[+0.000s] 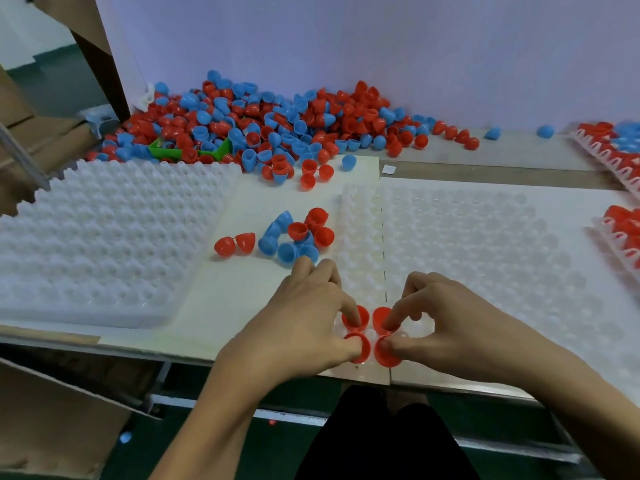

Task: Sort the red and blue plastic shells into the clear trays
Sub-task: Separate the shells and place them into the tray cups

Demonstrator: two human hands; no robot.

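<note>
A clear tray (467,237) of empty pockets lies in front of me on the white table. At its near edge sit two pairs of red shells, open side up. My left hand (304,320) holds the left pair, with its index fingertip in the far shell (360,326) and its thumb in the near shell (363,355). My right hand (464,327) holds the right pair the same way, index in one red shell (380,315), thumb in the other (388,358). A small cluster of loose red and blue shells (294,233) lies just beyond my left hand.
A big pile of mixed red and blue shells (259,123) with a green scoop (166,150) fills the back of the table. A stack of empty trays (104,237) lies at left. Filled trays (620,154) stand at the right edge. Cardboard boxes (41,410) stand at left.
</note>
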